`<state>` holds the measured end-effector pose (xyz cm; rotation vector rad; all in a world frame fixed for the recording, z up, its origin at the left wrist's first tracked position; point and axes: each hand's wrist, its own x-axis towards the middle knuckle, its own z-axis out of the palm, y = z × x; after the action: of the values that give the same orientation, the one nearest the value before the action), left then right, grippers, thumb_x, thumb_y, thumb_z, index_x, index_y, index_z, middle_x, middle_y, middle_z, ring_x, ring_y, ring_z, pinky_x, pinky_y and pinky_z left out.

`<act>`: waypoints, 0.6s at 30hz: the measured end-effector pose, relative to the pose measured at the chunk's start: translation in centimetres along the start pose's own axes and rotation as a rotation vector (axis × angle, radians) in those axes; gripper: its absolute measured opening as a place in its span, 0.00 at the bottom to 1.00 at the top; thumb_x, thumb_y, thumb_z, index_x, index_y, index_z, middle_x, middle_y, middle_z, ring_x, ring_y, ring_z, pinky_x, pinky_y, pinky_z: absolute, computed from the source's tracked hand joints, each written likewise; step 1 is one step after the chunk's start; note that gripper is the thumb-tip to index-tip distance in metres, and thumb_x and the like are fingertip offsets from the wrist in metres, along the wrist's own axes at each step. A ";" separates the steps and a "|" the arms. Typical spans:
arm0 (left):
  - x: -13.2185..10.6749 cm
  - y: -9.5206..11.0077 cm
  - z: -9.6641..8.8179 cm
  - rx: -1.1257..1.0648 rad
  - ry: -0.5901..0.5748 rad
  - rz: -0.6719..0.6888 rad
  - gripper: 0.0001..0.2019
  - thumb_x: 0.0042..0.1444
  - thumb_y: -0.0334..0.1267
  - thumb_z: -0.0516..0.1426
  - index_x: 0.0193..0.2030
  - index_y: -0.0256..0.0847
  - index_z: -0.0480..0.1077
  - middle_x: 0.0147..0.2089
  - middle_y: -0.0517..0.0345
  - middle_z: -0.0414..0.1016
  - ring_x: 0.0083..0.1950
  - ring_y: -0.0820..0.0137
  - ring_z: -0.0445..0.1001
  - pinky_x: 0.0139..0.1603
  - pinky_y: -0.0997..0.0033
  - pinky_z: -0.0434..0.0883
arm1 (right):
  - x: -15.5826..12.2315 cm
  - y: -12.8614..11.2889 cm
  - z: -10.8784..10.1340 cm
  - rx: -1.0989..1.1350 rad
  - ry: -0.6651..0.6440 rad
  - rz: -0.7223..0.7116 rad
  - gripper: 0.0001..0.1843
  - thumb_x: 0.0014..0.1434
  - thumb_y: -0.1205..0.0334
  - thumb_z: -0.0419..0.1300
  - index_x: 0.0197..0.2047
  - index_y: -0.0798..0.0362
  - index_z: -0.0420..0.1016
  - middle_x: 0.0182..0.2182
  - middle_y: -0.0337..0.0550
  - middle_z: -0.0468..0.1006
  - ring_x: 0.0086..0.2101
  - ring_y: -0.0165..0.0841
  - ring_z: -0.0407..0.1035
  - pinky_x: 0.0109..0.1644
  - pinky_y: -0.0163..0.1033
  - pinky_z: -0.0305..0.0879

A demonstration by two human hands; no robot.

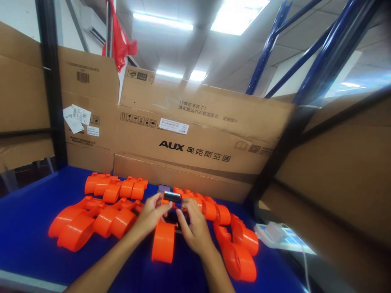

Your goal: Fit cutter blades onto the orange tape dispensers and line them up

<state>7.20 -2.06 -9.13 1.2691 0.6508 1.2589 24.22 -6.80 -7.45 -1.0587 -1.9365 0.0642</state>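
Observation:
Both my hands meet over the middle of the blue table. Between them is what looks like a tape dispenser, with orange at its left end and a dark bar edged by a pale toothed strip. My left hand pinches its left side, thumb on the near face. Closed on its right end, my right hand has a small dark blue part by the fingertips. Just below the hands is an orange curved band; whether it joins the held piece I cannot tell. Dark material shows between my palms, partly hidden.
Rows of similar orange looped pieces lie left and right on the blue table. A phone-like dark object lies behind my hands. Cardboard walls the back. A white power strip with a cable is right.

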 end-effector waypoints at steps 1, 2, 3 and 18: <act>0.0 0.1 0.0 -0.012 -0.007 -0.004 0.16 0.48 0.47 0.66 0.36 0.39 0.70 0.22 0.66 0.66 0.20 0.77 0.62 0.19 0.79 0.61 | 0.0 0.1 0.0 0.024 -0.004 0.004 0.06 0.67 0.61 0.54 0.37 0.49 0.67 0.40 0.46 0.73 0.42 0.38 0.68 0.47 0.41 0.65; 0.0 0.1 0.0 -0.030 -0.016 -0.011 0.16 0.48 0.47 0.66 0.36 0.39 0.70 0.22 0.66 0.67 0.20 0.77 0.62 0.19 0.79 0.61 | 0.0 0.1 0.0 0.059 -0.005 0.010 0.06 0.67 0.60 0.54 0.36 0.50 0.67 0.39 0.45 0.72 0.41 0.38 0.67 0.46 0.41 0.64; 0.0 0.2 -0.1 -0.052 -0.029 -0.022 0.16 0.48 0.47 0.66 0.36 0.38 0.71 0.22 0.66 0.67 0.20 0.77 0.63 0.20 0.78 0.62 | -0.1 0.2 0.1 0.108 0.001 0.018 0.07 0.67 0.59 0.54 0.35 0.50 0.66 0.38 0.45 0.71 0.40 0.38 0.66 0.45 0.41 0.64; -1.4 0.3 0.2 -0.326 -0.477 -0.305 0.31 0.52 0.40 0.67 0.62 0.48 0.62 0.47 0.47 0.76 0.34 0.57 0.82 0.36 0.59 0.76 | 0.7 -0.4 0.6 0.910 0.050 0.457 0.20 0.59 0.44 0.61 0.49 0.45 0.71 0.39 0.42 0.78 0.38 0.40 0.72 0.41 0.41 0.67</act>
<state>6.94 -3.44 -9.12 1.0918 0.2649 0.7348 23.36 -6.40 -7.11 -0.8130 -1.3210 1.0515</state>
